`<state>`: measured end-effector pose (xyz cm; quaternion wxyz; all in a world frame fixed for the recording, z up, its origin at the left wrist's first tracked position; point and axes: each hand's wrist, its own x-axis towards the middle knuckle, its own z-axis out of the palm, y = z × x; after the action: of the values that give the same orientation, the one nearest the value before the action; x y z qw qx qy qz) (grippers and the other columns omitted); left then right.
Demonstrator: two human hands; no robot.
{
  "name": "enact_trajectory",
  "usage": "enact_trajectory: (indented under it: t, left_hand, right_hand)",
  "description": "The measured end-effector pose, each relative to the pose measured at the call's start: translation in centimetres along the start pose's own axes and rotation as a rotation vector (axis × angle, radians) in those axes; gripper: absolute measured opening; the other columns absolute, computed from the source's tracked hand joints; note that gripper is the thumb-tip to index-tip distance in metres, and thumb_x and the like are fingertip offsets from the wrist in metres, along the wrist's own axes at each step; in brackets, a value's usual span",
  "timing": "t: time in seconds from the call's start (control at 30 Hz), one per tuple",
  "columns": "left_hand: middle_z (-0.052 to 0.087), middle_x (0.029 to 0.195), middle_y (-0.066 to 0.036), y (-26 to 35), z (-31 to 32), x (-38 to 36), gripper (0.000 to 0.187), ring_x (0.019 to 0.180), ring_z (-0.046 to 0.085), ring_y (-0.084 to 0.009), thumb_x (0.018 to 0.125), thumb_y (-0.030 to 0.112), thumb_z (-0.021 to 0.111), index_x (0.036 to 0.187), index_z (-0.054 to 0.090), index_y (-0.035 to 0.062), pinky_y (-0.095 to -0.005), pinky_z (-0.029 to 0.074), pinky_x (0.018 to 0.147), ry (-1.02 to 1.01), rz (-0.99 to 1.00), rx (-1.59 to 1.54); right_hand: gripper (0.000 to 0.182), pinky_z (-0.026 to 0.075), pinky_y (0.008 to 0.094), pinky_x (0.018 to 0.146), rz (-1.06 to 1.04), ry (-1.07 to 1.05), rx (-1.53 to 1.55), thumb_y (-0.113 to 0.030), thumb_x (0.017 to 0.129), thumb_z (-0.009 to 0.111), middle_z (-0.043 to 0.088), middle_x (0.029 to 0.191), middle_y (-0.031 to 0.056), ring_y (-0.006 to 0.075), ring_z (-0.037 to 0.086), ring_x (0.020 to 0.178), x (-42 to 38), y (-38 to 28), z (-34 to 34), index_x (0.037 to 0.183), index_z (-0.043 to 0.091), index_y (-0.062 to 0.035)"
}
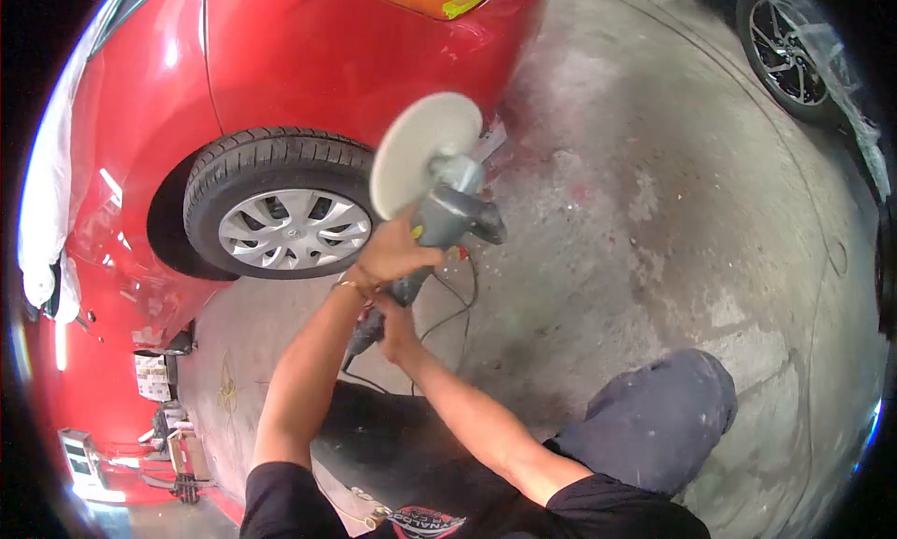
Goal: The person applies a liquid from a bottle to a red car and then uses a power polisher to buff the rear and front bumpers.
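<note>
Together, the left hand and the right hand clamp around a grey polisher, the left farther forward, the right behind it, with the round pale pad beyond both and a red car ahead to their left.

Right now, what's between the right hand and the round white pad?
The head view shows the left hand and the polisher's grey body between them.
</note>
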<state>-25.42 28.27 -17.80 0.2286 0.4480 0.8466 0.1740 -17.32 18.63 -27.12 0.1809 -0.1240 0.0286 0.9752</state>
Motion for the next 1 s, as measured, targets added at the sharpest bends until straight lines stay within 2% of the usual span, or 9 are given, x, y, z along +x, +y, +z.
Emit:
enact_trajectory:
  t: [0.2, 0.33, 0.43, 0.5, 0.63, 0.77, 0.8, 0.93, 1.0]
  left_hand:
    - [0.075, 0.119, -0.030, 6.5, 6.2, 8.1, 0.109, 0.111, 0.076, -0.0420, 0.066, 0.041, 0.089, 0.154, 0.047, -0.0090, -0.0452, 0.059, 0.101, -0.054, -0.121, 0.111]
    - [0.077, 0.110, -0.032, 11.1, 9.9, 11.9, 0.091, 0.104, 0.078, -0.0464, 0.070, 0.048, 0.085, 0.134, 0.055, -0.0103, -0.0504, 0.061, 0.092, 0.096, -0.123, 0.223]
    - [0.077, 0.102, -0.031, 13.4, 11.0, 13.2, 0.091, 0.099, 0.078, -0.0478, 0.071, 0.046, 0.084, 0.134, 0.053, -0.0120, -0.0520, 0.062, 0.088, 0.253, -0.021, 0.129]
    - [0.077, 0.101, -0.031, 15.1, 10.0, 12.6, 0.088, 0.096, 0.078, -0.0474, 0.070, 0.042, 0.087, 0.132, 0.053, -0.0110, -0.0507, 0.062, 0.087, 0.305, 0.044, -0.016]
    - [0.076, 0.109, -0.027, 16.2, 8.5, 9.8, 0.085, 0.101, 0.078, -0.0382, 0.071, 0.036, 0.092, 0.133, 0.054, -0.0082, -0.0457, 0.061, 0.092, 0.387, 0.083, -0.266]
    - [0.074, 0.117, -0.020, 12.7, 8.3, 6.0, 0.086, 0.109, 0.073, -0.0260, 0.075, 0.032, 0.097, 0.139, 0.052, -0.0047, -0.0422, 0.059, 0.098, 0.364, 0.153, -0.638]
    - [0.075, 0.116, -0.014, 11.4, 8.6, 5.3, 0.075, 0.109, 0.071, -0.0224, 0.082, 0.029, 0.095, 0.137, 0.058, -0.0044, -0.0410, 0.059, 0.097, 0.381, 0.122, -0.700]
    - [0.075, 0.117, -0.008, 7.0, 7.4, 1.4, 0.052, 0.110, 0.071, -0.0201, 0.088, 0.023, 0.089, 0.129, 0.070, -0.0012, -0.0383, 0.058, 0.095, 0.318, 0.015, -0.894]
    - [0.076, 0.119, -0.005, 2.7, 7.7, 1.0, 0.041, 0.109, 0.070, -0.0180, 0.091, 0.022, 0.086, 0.125, 0.074, 0.0011, -0.0372, 0.057, 0.095, 0.347, 0.041, -0.938]
  right_hand:
    - [0.015, 0.054, 0.0438, 0.076, 0.153, -0.097, 0.177, -0.021, 0.095, 0.065, 0.060, 0.084, 0.0070, 0.0225, 0.061, 0.077, 2.1, -11.3, -5.7, 0.096, 0.062, -0.0060]
    - [0.013, 0.053, 0.0425, 0.075, 0.245, -0.164, 0.174, -0.013, 0.090, 0.069, 0.059, 0.085, 0.0061, 0.0207, 0.060, 0.075, 1.8, -20.6, -8.2, 0.094, 0.063, -0.0027]
    - [0.015, 0.054, 0.0432, 0.073, 0.212, -0.116, -0.051, -0.018, 0.089, 0.065, 0.061, 0.082, 0.0061, 0.0205, 0.060, 0.072, 1.6, -25.2, -8.3, 0.096, 0.065, -0.0039]
    - [0.014, 0.054, 0.0410, 0.070, 0.187, -0.120, -0.151, -0.013, 0.088, 0.067, 0.063, 0.083, 0.0063, 0.0199, 0.061, 0.071, 0.9, -27.5, -7.0, 0.097, 0.067, -0.0024]
    - [0.016, 0.052, 0.0366, 0.066, -0.006, -0.095, -0.551, -0.009, 0.085, 0.078, 0.068, 0.082, 0.0044, 0.0194, 0.065, 0.072, -0.6, -28.7, -5.5, 0.097, 0.069, -0.0047]
    - [0.024, 0.055, 0.0379, 0.067, -0.172, -0.141, -0.882, -0.012, 0.082, 0.083, 0.073, 0.086, 0.0039, 0.0209, 0.070, 0.075, 0.0, -27.0, -7.3, 0.103, 0.073, -0.0062]
    - [0.025, 0.056, 0.0383, 0.069, -0.210, -0.092, -1.000, -0.013, 0.082, 0.084, 0.074, 0.086, 0.0042, 0.0211, 0.071, 0.077, -0.6, -26.6, -6.7, 0.104, 0.074, -0.0056]
    - [0.034, 0.059, 0.0409, 0.078, -0.238, 0.009, -1.359, -0.016, 0.081, 0.086, 0.080, 0.094, 0.0073, 0.0240, 0.077, 0.087, -0.4, -24.7, -6.1, 0.111, 0.077, -0.0034]
    - [0.044, 0.060, 0.0448, 0.084, -0.313, 0.064, -1.493, -0.018, 0.080, 0.087, 0.081, 0.102, 0.0135, 0.0303, 0.079, 0.097, 0.0, -23.3, -5.8, 0.120, 0.075, -0.0040]
